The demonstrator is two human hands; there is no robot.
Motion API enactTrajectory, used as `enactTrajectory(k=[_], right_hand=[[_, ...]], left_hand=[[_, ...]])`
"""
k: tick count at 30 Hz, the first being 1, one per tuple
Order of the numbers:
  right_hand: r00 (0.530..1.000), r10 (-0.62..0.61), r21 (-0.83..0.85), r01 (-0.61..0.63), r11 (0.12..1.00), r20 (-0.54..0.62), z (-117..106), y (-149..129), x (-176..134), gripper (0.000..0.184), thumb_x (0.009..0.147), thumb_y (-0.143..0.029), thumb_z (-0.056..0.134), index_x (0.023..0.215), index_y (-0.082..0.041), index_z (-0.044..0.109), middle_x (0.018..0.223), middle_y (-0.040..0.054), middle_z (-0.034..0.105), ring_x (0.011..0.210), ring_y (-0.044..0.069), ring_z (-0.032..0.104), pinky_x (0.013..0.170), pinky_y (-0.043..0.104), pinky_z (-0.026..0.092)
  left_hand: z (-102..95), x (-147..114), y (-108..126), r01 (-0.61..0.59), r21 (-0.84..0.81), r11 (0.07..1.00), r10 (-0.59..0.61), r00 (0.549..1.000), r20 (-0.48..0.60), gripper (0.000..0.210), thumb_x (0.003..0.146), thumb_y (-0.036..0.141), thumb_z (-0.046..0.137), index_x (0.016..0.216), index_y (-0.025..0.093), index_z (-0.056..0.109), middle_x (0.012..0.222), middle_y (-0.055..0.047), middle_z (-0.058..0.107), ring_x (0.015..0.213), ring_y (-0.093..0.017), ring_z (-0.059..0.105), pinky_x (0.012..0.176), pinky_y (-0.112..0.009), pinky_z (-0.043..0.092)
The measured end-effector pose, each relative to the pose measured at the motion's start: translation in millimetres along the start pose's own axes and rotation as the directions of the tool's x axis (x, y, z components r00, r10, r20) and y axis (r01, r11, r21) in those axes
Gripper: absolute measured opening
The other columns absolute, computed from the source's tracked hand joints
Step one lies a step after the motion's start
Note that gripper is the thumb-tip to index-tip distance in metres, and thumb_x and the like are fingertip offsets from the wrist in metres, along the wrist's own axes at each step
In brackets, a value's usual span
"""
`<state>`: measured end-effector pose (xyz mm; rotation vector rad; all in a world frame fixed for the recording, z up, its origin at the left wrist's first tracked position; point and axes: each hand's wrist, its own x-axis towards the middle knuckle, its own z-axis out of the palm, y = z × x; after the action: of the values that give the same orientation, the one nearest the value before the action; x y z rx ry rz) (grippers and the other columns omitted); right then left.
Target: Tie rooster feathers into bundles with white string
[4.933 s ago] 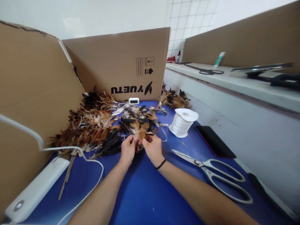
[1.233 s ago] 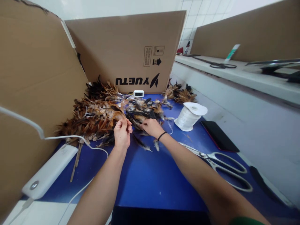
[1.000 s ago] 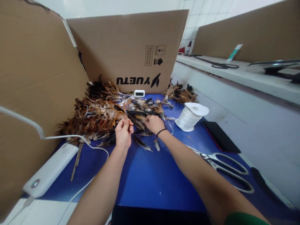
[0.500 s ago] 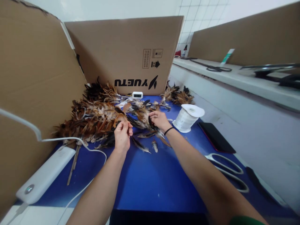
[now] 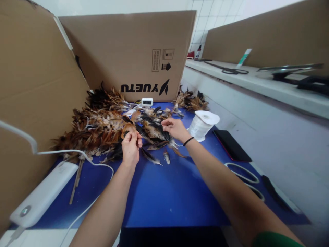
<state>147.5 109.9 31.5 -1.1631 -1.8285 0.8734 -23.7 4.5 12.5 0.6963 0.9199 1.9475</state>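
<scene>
My left hand (image 5: pixel 131 145) is closed in a pinch. Orange-brown and dark feathers (image 5: pixel 128 126) stick up from its fingertips. My right hand (image 5: pixel 176 128) is over the right part of a loose heap of black and tan feathers (image 5: pixel 151 128), thumb and fingers drawn together at the heap. What its fingertips hold, if anything, is too small to make out. A few single feathers (image 5: pixel 151 157) lie on the blue tabletop (image 5: pixel 164 192) in front of the heap. Left of my left hand lie thick bundles of brown feathers (image 5: pixel 95 133).
A white spool (image 5: pixel 202 127) stands right of my right hand. Beyond it are a black phone (image 5: pixel 232 145) and scissors (image 5: pixel 243 173). A power bank (image 5: pixel 45 193) with a white cable lies at left, near thin sticks (image 5: pixel 76 181). Cardboard (image 5: pixel 123 51) and a small digital display (image 5: pixel 147 102) stand behind.
The view has shifted slightly, moving the scene a little leftward. My right hand's fingers have moved slightly over the feather heap. My left hand keeps its pinch on the feathers.
</scene>
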Motion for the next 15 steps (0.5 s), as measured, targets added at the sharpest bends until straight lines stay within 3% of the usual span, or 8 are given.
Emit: enactTrajectory(k=[3,7,12,15], right_hand=[[0.997,-0.073,-0.293,0.068,0.954,-0.005,-11,-4,-12,0.016,0.072,-0.012,0.058,0.083,-0.016,0.069,0.068,0.0018,0.067,0.063,0.013,0.062,0.066,0.025,0.047],[0.980,-0.062,-0.564,0.160,0.810,0.188,-23,-12,-33,0.020,0.073,-0.011,0.055,0.082,-0.019,0.071,0.076,0.0029,0.070,0.071,0.015,0.063,0.067,0.024,0.043],[0.957,0.073,-0.727,0.163,0.667,0.282,-37,-19,-58,0.017,0.078,-0.016,0.053,0.074,-0.019,0.070,0.075,0.0053,0.069,0.072,0.017,0.062,0.063,0.025,0.039],[0.943,0.097,-0.706,0.168,0.688,0.319,-36,-20,-67,0.014,0.080,-0.024,0.057,0.073,-0.019,0.069,0.075,0.0048,0.068,0.070,0.017,0.061,0.061,0.025,0.039]], left_hand=[[0.4,0,0,0.004,0.003,1.000,-0.004,1.000,0.000,0.034,0.067,0.041,0.075,0.067,0.014,0.054,0.060,0.003,0.055,0.041,-0.003,0.043,0.038,-0.016,0.030],[1.2,0,0,0.008,0.000,1.000,-0.008,1.000,0.008,0.035,0.065,0.041,0.077,0.067,0.014,0.055,0.060,0.003,0.055,0.041,-0.003,0.044,0.038,-0.015,0.031],[1.3,-1,-1,0.011,0.005,1.000,-0.011,1.000,0.018,0.033,0.065,0.039,0.077,0.068,0.015,0.056,0.060,0.002,0.056,0.041,-0.003,0.044,0.038,-0.015,0.031],[1.8,-1,-2,0.017,0.005,1.000,-0.017,1.000,0.026,0.033,0.064,0.038,0.078,0.067,0.014,0.055,0.060,0.002,0.056,0.042,-0.004,0.044,0.038,-0.015,0.032]])
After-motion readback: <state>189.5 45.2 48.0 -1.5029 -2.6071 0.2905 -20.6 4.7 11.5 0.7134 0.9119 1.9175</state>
